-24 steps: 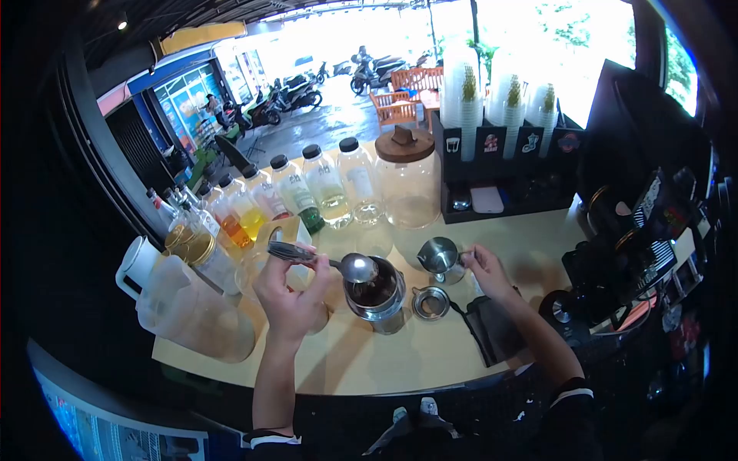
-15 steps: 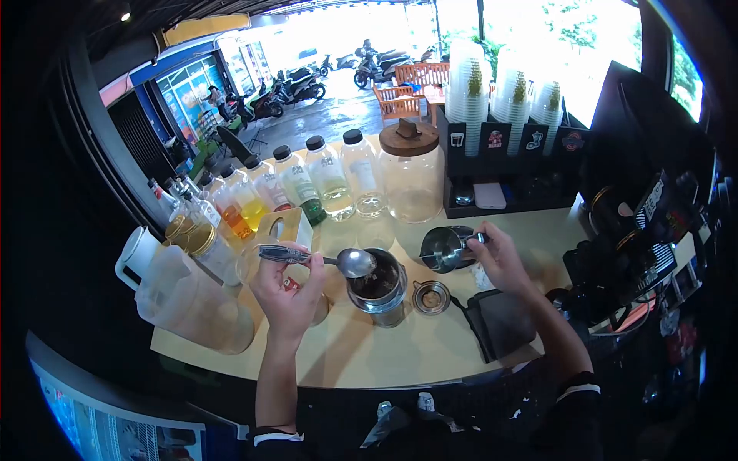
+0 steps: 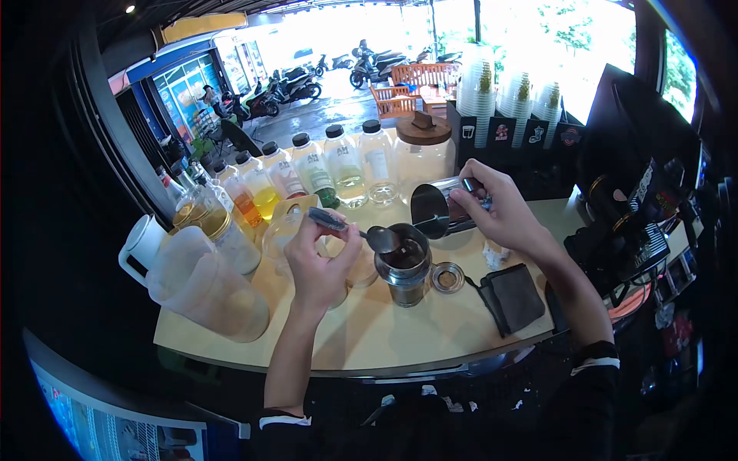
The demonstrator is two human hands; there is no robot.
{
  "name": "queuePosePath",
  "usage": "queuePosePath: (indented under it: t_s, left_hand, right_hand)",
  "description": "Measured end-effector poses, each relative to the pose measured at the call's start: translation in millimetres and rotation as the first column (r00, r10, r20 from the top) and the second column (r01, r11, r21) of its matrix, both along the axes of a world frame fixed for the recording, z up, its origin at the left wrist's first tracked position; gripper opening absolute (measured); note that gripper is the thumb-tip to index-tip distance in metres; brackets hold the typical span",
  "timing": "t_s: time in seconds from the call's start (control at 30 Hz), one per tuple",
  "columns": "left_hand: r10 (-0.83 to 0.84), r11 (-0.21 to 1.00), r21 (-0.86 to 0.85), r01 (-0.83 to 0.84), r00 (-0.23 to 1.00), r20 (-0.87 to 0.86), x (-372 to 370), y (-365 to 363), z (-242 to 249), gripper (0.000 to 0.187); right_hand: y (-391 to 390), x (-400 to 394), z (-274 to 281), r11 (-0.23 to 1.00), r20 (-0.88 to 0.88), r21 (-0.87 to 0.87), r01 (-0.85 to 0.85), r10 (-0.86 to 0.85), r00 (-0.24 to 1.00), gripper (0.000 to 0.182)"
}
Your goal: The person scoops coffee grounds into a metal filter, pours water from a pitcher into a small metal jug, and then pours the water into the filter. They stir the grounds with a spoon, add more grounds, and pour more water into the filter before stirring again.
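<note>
My left hand (image 3: pixel 317 265) grips the handle of a metal spoon (image 3: pixel 382 240). The spoon's bowl hangs over the mouth of a metal shaker cup (image 3: pixel 406 286), which stands upright on the counter with dark contents inside. In my right hand (image 3: pixel 503 209) is the handle of a steel pitcher (image 3: pixel 432 209), tilted onto its side, its spout close above the shaker's right rim. Beside the shaker, a small round metal lid (image 3: pixel 447 278) lies on the counter. Glass jars partly hidden behind my left hand stand nearby.
Clear plastic pitcher (image 3: pixel 207 288) and a white-lidded jug (image 3: pixel 146 242) stand at left. Bottles of syrup (image 3: pixel 350 180) line the back, near a wooden-lidded jar (image 3: pixel 425 142). Cup stacks (image 3: pixel 477 92) rise from a black holder. A folded dark cloth (image 3: pixel 513 298) lies at right.
My right hand has raised the pitcher and tipped it toward the shaker. My left hand and the spoon stay over the shaker's mouth. The whole view has shifted slightly.
</note>
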State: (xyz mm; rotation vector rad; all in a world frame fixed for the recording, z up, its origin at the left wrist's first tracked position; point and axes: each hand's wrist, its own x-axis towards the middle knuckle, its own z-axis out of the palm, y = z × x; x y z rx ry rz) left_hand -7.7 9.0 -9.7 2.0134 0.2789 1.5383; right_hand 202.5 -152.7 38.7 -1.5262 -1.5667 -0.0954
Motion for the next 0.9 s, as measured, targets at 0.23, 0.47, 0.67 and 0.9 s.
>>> queuePosePath:
  t_s: [0.23,0.47,0.67,0.9]
  left_hand:
    - [-0.055,0.998,0.011,0.056,0.997,-0.047,-1.5,0.2,4.5,0.019]
    - [-0.064,0.998,0.005,0.065,0.997,-0.047,2.1,1.3,2.5,0.019]
    - [-0.076,0.997,0.003,0.076,0.996,-0.054,3.7,1.1,2.6,0.019]
    - [-0.060,0.997,0.042,0.064,0.995,-0.081,4.6,3.8,1.0,0.021]
  right_hand:
    - [17.4,-20.4,14.3,0.998,0.045,-0.051,-0.031,0.033,0.998,0.020]
    - [24.2,-28.0,19.0,0.998,0.107,-0.067,-0.007,0.014,0.994,0.022]
    - [25.2,-32.1,22.6,0.994,0.149,-0.105,0.012,0.004,0.989,0.025]
    - [29.3,-32.1,21.3,0.996,0.194,-0.091,-0.005,0.023,0.981,0.024]
